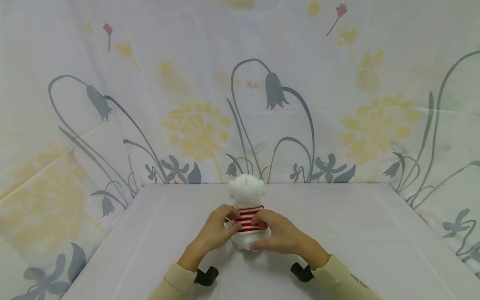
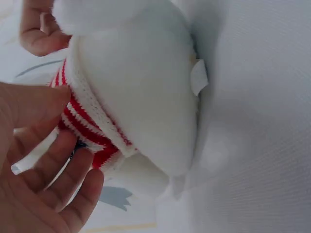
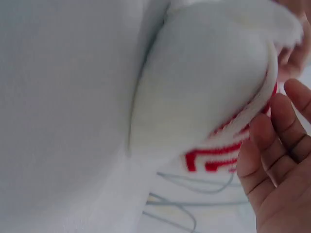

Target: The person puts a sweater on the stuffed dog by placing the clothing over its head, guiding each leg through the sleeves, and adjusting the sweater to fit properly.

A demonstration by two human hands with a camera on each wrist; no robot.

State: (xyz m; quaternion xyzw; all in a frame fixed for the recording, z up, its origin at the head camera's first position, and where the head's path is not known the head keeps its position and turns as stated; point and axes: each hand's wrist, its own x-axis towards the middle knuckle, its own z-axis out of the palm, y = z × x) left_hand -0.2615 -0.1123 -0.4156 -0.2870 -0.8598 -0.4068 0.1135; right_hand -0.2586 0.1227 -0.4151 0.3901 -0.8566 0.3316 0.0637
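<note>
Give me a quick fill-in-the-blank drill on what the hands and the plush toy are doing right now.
1. The white plush toy wears a knitted sweater striped white and ____.
2. Both the left hand and the right hand touch the toy's ____.
3. The toy sits on a table covered in plain ____ cloth.
4. The backdrop curtain is printed with grey and yellow ____.

Missing words: red; sweater; white; flowers

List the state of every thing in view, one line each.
Plush toy: upright on the table, facing away from the camera, held from both sides.
Striped sweater: on the toy's body, hem above its bottom.
Left hand: fingers curled on the sweater's left side.
Right hand: fingers curled on the sweater's right side.
Table: covered in white cloth.
</note>
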